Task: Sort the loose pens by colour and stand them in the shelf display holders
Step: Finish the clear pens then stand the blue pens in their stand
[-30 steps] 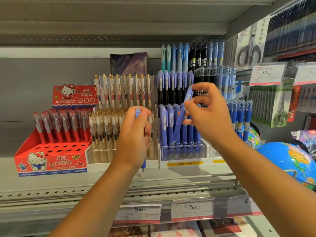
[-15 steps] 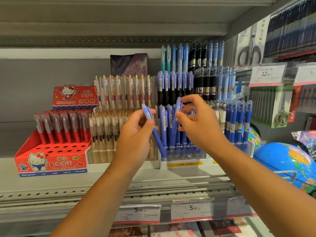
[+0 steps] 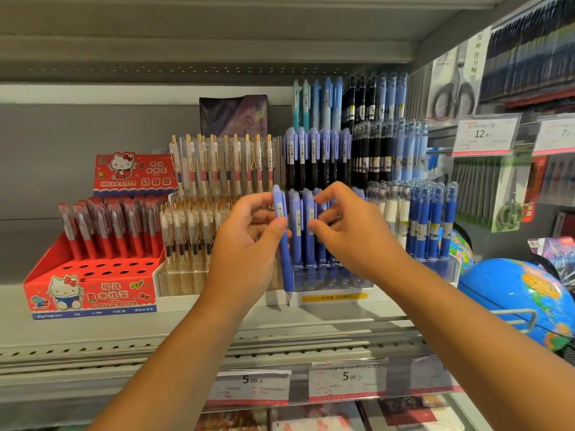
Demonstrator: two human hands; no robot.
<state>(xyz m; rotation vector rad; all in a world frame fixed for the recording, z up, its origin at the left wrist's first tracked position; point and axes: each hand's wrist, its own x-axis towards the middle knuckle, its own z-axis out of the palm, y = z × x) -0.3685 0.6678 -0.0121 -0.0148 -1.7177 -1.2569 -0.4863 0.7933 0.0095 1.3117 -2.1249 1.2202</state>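
Blue pen upright in my left hand, pinched just beside the clear holder; my right hand pinches the standing blue row. Most slots look filled, this one's not yet in.

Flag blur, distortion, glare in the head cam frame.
Head view: sharp at centre, the blue plastic pen in the left hand reads crisp; right edge smeared, hanging scissors packs and white price tags soft; wide-angle bowing tilts the grey metal shelf edges toward the right; lighting even, shadows soft; mild sheen on the clear price-strip cover below.
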